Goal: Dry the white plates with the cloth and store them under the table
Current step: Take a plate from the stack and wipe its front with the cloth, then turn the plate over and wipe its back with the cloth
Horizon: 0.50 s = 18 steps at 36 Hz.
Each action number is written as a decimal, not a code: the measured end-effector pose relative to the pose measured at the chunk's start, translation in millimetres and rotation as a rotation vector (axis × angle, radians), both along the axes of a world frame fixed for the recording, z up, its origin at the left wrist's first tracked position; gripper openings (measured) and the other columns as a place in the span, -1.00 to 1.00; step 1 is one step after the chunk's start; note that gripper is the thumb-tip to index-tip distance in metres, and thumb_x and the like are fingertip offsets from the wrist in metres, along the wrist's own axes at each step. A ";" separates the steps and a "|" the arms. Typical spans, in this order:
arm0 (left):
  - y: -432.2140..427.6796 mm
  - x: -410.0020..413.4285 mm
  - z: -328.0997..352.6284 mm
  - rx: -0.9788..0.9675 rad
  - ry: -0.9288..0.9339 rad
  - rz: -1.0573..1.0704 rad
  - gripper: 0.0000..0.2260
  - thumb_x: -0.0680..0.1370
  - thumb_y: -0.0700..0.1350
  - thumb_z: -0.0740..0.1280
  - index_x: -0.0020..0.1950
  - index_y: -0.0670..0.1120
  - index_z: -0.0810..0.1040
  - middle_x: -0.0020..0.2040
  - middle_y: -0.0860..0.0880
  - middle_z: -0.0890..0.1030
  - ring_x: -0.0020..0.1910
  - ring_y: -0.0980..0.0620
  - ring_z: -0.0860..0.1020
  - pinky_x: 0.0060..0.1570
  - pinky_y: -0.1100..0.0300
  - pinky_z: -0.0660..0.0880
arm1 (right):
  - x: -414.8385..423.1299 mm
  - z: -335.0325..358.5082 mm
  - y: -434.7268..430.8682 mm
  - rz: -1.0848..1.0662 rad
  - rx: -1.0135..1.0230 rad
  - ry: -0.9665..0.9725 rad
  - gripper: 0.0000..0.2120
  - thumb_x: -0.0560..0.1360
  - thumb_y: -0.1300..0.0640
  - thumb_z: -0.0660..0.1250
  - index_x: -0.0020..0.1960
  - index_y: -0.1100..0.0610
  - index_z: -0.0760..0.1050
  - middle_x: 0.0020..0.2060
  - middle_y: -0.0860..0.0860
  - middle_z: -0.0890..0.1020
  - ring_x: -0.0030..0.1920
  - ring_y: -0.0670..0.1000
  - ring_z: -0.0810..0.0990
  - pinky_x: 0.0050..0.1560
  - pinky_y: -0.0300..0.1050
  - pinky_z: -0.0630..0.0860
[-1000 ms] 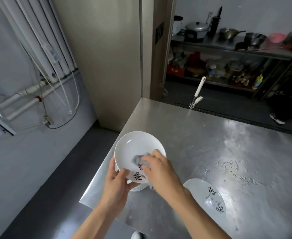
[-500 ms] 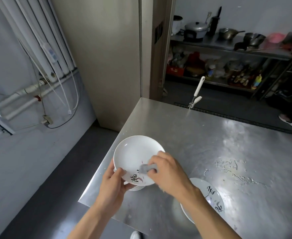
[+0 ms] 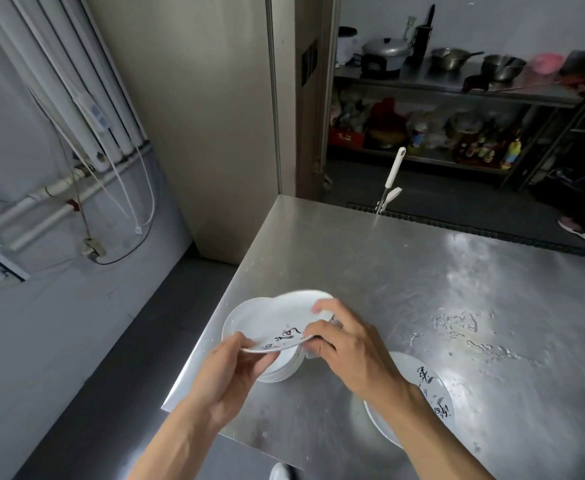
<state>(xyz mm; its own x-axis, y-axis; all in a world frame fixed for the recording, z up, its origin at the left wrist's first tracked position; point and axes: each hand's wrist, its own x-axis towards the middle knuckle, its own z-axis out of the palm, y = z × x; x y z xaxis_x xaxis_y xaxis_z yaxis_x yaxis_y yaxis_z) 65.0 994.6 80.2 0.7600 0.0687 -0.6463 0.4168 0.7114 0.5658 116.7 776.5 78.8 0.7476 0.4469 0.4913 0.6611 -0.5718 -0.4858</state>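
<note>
I hold a white plate (image 3: 284, 320) with black lettering, tilted, above a stack of white plates (image 3: 279, 367) at the near left corner of the steel table (image 3: 422, 278). My left hand (image 3: 230, 372) pinches its near rim. My right hand (image 3: 350, 341) grips its right edge, fingers curled round the rim. A scrap of grey cloth (image 3: 310, 353) shows under my right palm, mostly hidden. Another white plate (image 3: 426, 393) with black lettering lies on the table at my right forearm, partly covered by it.
Water drops (image 3: 464, 327) spread on the table to the right. A white-handled tool (image 3: 389, 181) stands at the table's far edge. Shelves with pots (image 3: 440, 60) line the back wall. A person's shoe (image 3: 578, 230) is on the floor at far right. Pipes (image 3: 59, 98) run on the left wall.
The held plate has tipped from facing up to a steeper tilt. My right hand moved from wiping its inside with the cloth to its right rim.
</note>
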 end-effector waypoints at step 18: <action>-1.3 8.3 -4.2 1.219 -0.675 -0.750 -0.94 0.67 -0.12 0.36 0.13 0.01 0.59 -0.16 -0.01 0.57 -0.26 0.12 0.46 -0.22 0.23 0.40 | 22.1 16.2 -13.7 -0.027 0.112 0.253 -0.84 0.56 0.06 0.45 0.13 0.04 0.62 0.09 -0.14 0.52 0.05 -0.10 0.56 0.09 -0.23 0.49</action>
